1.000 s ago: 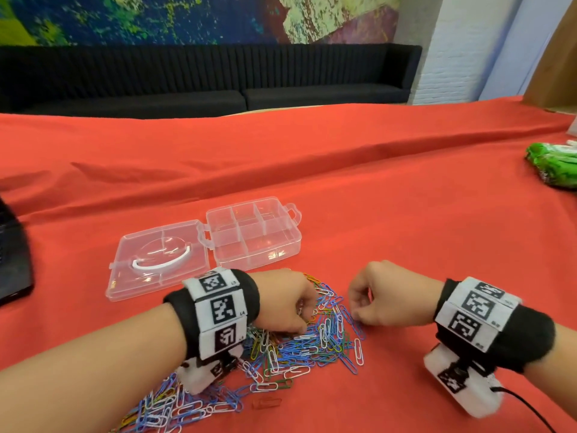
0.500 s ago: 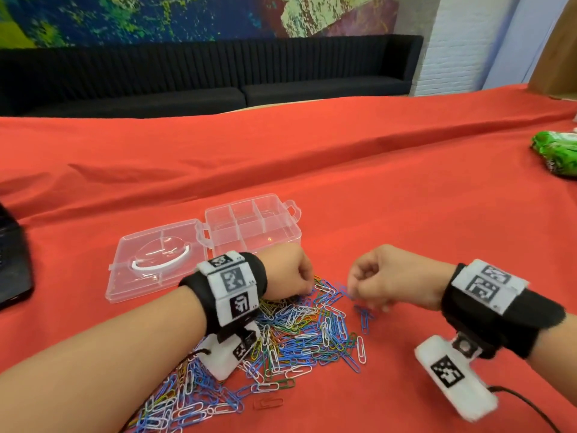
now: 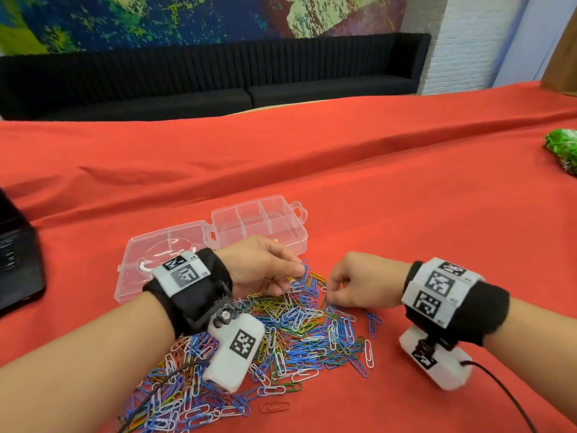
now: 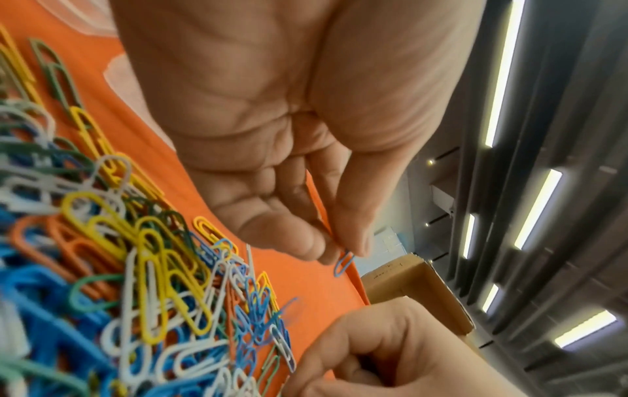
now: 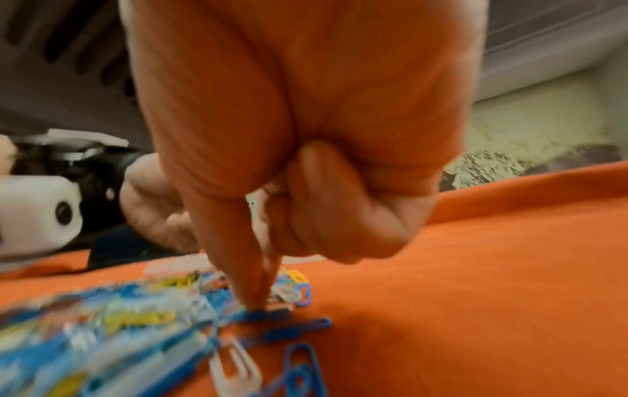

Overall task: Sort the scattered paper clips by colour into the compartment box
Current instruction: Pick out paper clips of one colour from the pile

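A dark device (image 3: 15, 254) is sitting at the left edge of the worktop (image 3: 406, 198), well apart from the paper clip pile (image 3: 281, 332), which is serving as the landmark. The worktop is lying under a red cloth.

Beyond the pile and to its left, the clear compartment box (image 3: 259, 223) is standing open, its lid (image 3: 150, 260) lying flat on the cloth beside it. No clip can be made out in the compartments from the head view.

The left hand (image 3: 262, 265) is hovering over the far edge of the pile. Its thumb and fingers (image 4: 353, 236) are pinching a blue clip (image 4: 343, 262), which is hanging clear of the cloth; the remaining fingers are curling loosely.

The pile is spreading toward the near left in mixed blue, white, yellow, green and orange. A single orange clip (image 3: 274, 406) is lying apart on its near side.

The right hand (image 3: 362, 281) is working at the right edge of the pile. Its thumb and forefinger are pressing together, tips down on a blue clip (image 5: 261, 314) on the cloth; the other fingers are curling into the palm. Whether that clip is actually gripped cannot be told, the wrist view being blurred.

A green packet (image 3: 562, 151) is lying far right of the pile.
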Tool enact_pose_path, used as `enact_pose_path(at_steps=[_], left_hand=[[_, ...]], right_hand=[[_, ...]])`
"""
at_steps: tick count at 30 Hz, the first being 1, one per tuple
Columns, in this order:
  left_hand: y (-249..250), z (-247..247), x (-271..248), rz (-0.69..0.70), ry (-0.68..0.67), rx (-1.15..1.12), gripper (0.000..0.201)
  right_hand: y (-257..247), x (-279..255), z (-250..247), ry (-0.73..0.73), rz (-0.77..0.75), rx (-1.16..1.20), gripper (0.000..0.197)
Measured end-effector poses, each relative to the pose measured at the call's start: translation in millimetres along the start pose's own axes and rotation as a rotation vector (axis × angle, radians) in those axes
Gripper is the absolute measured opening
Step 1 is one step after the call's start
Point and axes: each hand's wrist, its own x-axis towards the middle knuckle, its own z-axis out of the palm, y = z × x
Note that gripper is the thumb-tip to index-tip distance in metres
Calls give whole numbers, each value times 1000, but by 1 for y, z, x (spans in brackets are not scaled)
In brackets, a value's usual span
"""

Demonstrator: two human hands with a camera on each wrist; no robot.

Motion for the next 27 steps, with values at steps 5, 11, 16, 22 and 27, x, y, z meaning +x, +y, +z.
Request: enact_pose_path(at_steps=[5, 11, 16, 22, 27], left_hand=[[-7, -9, -4, -31, -13, -140, 13], [-9, -9, 0, -36, -25, -203, 13], [-11, -11, 3, -59, -4, -413, 13], [-4, -10, 1, -133, -19, -324, 14], [-7, 4, 13, 62, 67, 519, 21]], right_hand=[[3, -2, -12, -16, -7, -91, 8], [6, 6, -10, 41, 3, -68, 10], [0, 23, -6, 73, 85, -75, 32], [-11, 39, -1, 34, 115, -142, 20], [6, 25, -8, -28, 140, -37, 15]])
